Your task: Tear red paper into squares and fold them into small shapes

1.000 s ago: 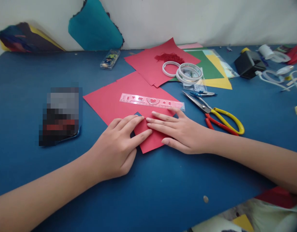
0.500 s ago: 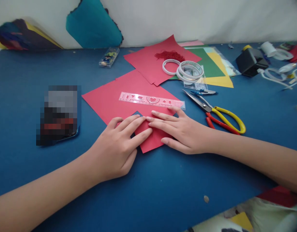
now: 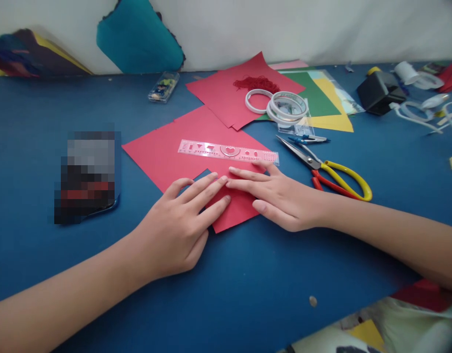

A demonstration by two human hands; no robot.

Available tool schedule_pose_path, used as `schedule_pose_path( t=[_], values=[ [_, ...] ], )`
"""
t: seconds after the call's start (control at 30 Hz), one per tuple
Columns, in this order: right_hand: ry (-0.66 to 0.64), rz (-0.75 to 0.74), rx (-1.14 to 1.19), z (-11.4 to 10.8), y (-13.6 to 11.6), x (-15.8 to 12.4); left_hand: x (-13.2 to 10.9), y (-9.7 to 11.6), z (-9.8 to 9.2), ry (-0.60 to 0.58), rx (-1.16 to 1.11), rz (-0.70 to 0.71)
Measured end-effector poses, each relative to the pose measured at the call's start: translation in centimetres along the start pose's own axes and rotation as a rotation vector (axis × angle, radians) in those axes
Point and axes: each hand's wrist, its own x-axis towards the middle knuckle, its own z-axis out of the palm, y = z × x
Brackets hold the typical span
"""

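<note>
A small piece of red paper [image 3: 231, 213] lies on the blue table under both hands. My left hand [image 3: 185, 215] rests on its left side, fingers stretched out and pressing flat. My right hand [image 3: 280, 196] lies over its upper right part, fingers spread, the thumb near the lower right edge. The fingertips of the two hands nearly meet at the paper's middle. Just beyond is a larger red sheet [image 3: 155, 147], partly hidden by my hands, with a clear plastic ruler [image 3: 211, 149] lying across it.
Scissors [image 3: 321, 166] with red and yellow handles lie right of the ruler, beside a blue compass [image 3: 308, 139]. Tape rolls [image 3: 287, 108] and red thread [image 3: 257, 84] sit on coloured sheets behind. A blurred-out phone-like object [image 3: 89, 171] lies left; a black box [image 3: 380, 92] stands right.
My right hand has slid slightly, its thumb moving up and right and uncovering more of the small paper. My left hand stays almost in place. The view has shifted a little.
</note>
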Motion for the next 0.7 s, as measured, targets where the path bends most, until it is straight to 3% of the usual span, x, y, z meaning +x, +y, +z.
schedule_pose_path(
  t=[0.23, 0.7],
  values=[
    [0.037, -0.011, 0.0, 0.42, -0.24, 0.08, 0.05, 0.24, -0.04, -0.041, -0.05, -0.064],
    [0.088, 0.009, -0.14, 0.97, -0.6, 0.02, 0.22, 0.34, -0.08, -0.029, 0.072, -0.043]
  ],
)
